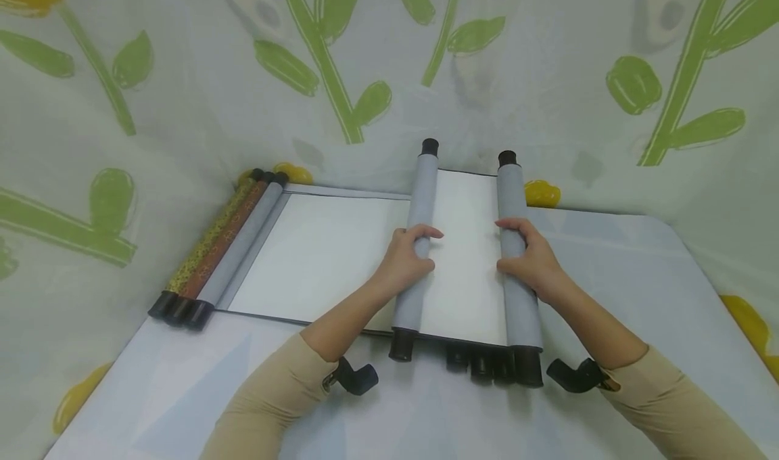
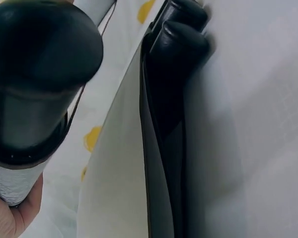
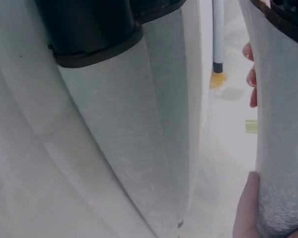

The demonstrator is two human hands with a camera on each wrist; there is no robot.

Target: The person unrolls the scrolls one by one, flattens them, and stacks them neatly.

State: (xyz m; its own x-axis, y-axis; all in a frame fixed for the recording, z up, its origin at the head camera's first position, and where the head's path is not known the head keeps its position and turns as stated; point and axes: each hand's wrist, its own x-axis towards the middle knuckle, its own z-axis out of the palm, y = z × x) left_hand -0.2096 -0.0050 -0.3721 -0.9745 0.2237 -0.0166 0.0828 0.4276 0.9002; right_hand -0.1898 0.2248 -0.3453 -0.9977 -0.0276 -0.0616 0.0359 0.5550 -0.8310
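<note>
Both hands hold a partly unrolled grey scroll up off the table, its white sheet (image 1: 465,257) showing between two rolled ends. My left hand (image 1: 404,260) grips the left roll (image 1: 429,182) with thumb and fingers around its middle. Around the right roll (image 1: 510,189), the fingers of my right hand (image 1: 531,258) are curled the same way. Black knobs cap both rolls. In the left wrist view a black knob (image 2: 39,59) looms close. The right wrist view shows the gripped roll (image 3: 283,129) at its right edge, with fingertips beside it.
Another white sheet (image 1: 322,250) lies spread flat to the left. At its left end lie a grey roll (image 1: 243,243), a reddish-brown patterned roll (image 1: 222,247) and a yellow patterned roll (image 1: 209,237). Black knobs (image 1: 481,366) of other scrolls poke out beneath the held one. Flower-print fabric (image 1: 548,95) hangs behind.
</note>
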